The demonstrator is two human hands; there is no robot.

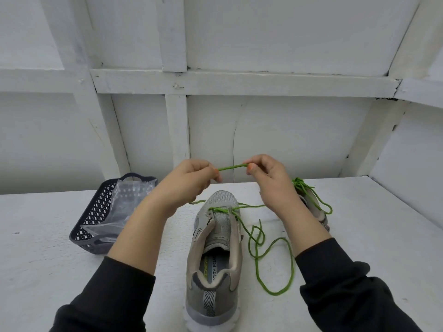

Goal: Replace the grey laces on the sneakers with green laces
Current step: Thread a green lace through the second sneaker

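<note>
1. Your left hand (189, 180) and right hand (268, 180) each pinch the green lace (232, 167). A short stretch is held taut between the fingertips above the toe, probably to straighten its end for an eyelet.
2. The near sneaker (213, 279) sits heel toward you. The lace crosses only the eyelets nearest the toe, and its slack loops on the table (359, 236) to the right.
3. The second sneaker (318, 212), behind your right wrist, is already laced in green.
4. The basket (88, 226), holding a clear bag (124, 202), sits well to the left, out of your way.

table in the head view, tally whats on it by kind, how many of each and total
sneakers: 2
green laces: 2
basket: 1
plastic bag: 1
total: 6
</note>
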